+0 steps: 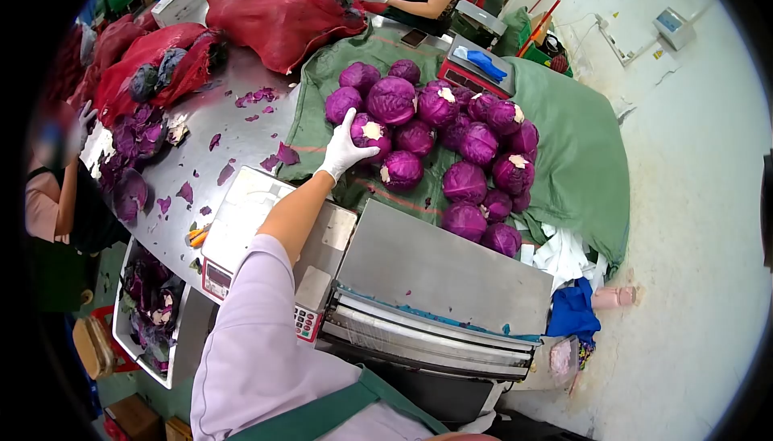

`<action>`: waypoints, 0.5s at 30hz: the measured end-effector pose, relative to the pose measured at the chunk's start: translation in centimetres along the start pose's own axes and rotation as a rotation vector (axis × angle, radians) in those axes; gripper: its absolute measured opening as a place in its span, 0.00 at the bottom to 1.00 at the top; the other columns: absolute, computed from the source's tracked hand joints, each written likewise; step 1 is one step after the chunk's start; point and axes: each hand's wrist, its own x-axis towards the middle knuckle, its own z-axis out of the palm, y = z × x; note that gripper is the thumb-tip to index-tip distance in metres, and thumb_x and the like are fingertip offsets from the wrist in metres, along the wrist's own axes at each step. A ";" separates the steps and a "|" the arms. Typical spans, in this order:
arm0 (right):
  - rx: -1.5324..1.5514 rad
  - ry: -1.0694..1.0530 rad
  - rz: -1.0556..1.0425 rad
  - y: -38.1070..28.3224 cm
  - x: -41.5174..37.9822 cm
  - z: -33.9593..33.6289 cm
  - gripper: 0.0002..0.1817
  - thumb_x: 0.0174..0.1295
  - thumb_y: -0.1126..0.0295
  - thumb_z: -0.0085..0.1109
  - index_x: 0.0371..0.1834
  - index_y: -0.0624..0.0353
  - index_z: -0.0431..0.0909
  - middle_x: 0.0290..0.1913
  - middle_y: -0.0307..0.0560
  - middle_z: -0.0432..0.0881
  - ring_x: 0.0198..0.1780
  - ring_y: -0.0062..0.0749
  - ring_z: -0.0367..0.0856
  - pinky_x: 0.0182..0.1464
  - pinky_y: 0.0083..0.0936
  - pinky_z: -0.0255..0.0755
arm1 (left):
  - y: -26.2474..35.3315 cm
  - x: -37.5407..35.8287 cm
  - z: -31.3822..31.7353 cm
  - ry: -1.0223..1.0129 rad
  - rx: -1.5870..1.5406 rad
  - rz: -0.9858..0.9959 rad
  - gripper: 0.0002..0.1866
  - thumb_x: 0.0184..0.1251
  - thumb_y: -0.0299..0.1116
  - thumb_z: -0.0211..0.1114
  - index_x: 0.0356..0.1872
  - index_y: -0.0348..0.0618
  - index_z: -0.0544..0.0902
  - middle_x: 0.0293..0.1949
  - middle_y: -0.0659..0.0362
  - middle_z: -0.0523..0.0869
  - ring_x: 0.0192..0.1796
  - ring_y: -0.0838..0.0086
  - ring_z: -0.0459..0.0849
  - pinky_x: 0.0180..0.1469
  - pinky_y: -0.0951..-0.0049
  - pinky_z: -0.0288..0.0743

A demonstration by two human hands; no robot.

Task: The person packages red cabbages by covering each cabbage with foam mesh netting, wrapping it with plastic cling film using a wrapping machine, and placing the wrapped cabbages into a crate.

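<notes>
My left hand (346, 150), in a white glove, reaches over the sheet with its fingers and thumb around a red cabbage (372, 133). That cabbage shows a pale cut stem end and sits among several other red cabbages (392, 100). They lie heaped on a green cloth (322, 111). At the bottom edge, a bit of white that looks like my right glove (480, 422) shows beside bare skin. Its fingers are hidden, so I cannot make out what it holds.
A flat metal wrapping machine (443, 260) and a scale (250, 208) stand nearest me. Another scale (475, 67) is behind the heap. Torn leaves (137, 143) and red mesh sacks (278, 18) lie left. A bin of leaves (153, 312) stands below. Two co-workers are nearby, one holding a cabbage.
</notes>
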 end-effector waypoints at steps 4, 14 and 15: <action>-0.006 -0.021 -0.002 0.1 0.9 -0.2 0.26 0.68 0.55 0.35 0.58 0.56 0.76 0.55 0.46 0.80 0.56 0.41 0.77 0.59 0.35 0.72 | -3.0 0.7 1.8 0.097 -0.336 -0.055 0.60 0.36 0.47 0.83 0.71 0.33 0.58 0.60 0.44 0.76 0.61 0.57 0.77 0.64 0.65 0.69; 0.015 -0.124 -0.031 2.1 3.8 -1.7 0.28 0.67 0.52 0.34 0.61 0.56 0.73 0.58 0.48 0.78 0.58 0.44 0.76 0.60 0.37 0.71 | 5.4 -3.3 -9.1 -0.062 -1.038 -0.321 0.30 0.53 0.37 0.77 0.57 0.39 0.76 0.50 0.54 0.83 0.49 0.68 0.84 0.51 0.64 0.80; 0.016 -0.136 -0.032 2.3 4.0 -1.9 0.29 0.67 0.52 0.34 0.61 0.56 0.73 0.58 0.48 0.78 0.58 0.44 0.76 0.61 0.37 0.71 | 6.6 -3.9 -10.9 -0.039 -0.982 -0.295 0.32 0.53 0.37 0.77 0.59 0.38 0.75 0.51 0.54 0.82 0.50 0.68 0.83 0.52 0.65 0.80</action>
